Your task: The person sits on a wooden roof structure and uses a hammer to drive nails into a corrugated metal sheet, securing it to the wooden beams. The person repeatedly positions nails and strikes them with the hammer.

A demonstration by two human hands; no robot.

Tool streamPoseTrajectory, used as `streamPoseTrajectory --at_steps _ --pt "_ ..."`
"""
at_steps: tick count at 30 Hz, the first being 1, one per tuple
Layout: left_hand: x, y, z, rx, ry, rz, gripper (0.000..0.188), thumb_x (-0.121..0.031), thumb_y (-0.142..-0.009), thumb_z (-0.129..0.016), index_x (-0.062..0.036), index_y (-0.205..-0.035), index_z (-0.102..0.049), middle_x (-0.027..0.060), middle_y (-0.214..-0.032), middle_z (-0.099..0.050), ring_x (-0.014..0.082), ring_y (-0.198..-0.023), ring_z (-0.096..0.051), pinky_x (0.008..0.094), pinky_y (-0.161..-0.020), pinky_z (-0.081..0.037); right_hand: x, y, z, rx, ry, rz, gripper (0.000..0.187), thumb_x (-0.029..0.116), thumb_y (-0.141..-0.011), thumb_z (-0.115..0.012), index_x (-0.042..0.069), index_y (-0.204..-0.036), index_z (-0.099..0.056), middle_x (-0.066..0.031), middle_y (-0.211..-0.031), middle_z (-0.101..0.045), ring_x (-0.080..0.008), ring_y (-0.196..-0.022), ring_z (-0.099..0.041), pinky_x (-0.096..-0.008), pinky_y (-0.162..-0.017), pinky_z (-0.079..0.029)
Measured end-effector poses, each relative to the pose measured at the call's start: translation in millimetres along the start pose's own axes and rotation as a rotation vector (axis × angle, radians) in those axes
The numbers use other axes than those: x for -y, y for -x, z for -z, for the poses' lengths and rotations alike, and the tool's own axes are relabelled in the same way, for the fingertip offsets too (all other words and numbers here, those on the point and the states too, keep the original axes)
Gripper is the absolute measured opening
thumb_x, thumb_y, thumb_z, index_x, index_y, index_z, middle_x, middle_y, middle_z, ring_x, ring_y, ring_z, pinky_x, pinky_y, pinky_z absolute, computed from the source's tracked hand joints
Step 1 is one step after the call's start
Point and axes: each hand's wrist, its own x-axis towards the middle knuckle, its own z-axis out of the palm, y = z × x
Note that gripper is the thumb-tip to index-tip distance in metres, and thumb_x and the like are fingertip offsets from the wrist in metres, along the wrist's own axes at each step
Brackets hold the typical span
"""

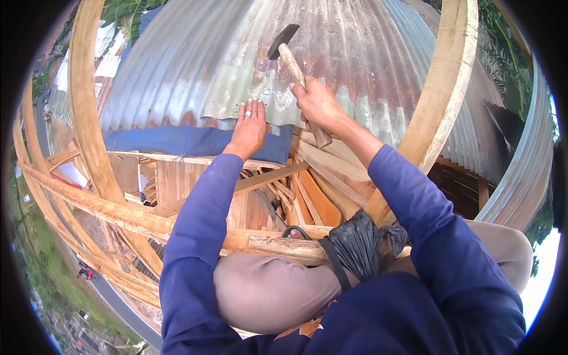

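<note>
My right hand (318, 106) is wrapped round the wooden handle of a hammer (291, 62), whose dark metal head is raised toward the far side, above the sheet. Below it spreads a corrugated metal roofing sheet (236, 77), grey and rust-stained, with a ragged lower edge. Flat on that edge lies my left hand (249, 125), fingers stretched out together and a ring on one of them. A blue sheet (195, 142) hangs out from under the metal, beside my left wrist. No nail can be made out between the hammer and the roofing.
Wooden posts (441, 89) rise on both sides, and a rough beam (284, 245) crosses before my legs. A black plastic bag (361, 242) is tied at my lap. Planks (331, 165) lie below the roof edge. A road (127, 313) runs far below at left.
</note>
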Motion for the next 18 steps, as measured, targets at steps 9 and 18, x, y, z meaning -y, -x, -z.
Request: streamPoseTrajectory --at_steps 9,18 --pt "-7 6 -9 -0.008 0.053 -0.010 0.064 -0.020 -0.093 -0.051 0.0137 -0.141 -0.026 0.0300 -0.147 -0.033 0.0396 -0.141 -0.027 0.0480 -0.117 -0.018 -56 -7 -21 0.043 0.168 0.010 0.034 0.025 -0.099 -0.047 -0.009 -0.098 -0.047 -0.0246 -0.066 -0.060 -0.0360 -0.059 -0.064 -0.0436 -0.052 -0.050" --pt "-25 0 -6 -0.021 0.139 0.014 0.059 -0.015 -0.092 -0.047 0.0135 -0.141 -0.027 0.0314 -0.146 -0.032 0.0414 -0.139 -0.029 0.0488 -0.116 -0.018 -85 -16 -22 0.061 0.336 0.086 0.035 0.022 -0.097 -0.045 -0.012 -0.105 -0.048 -0.0283 -0.075 -0.064 -0.0373 -0.073 -0.068 -0.0435 -0.068 -0.054"
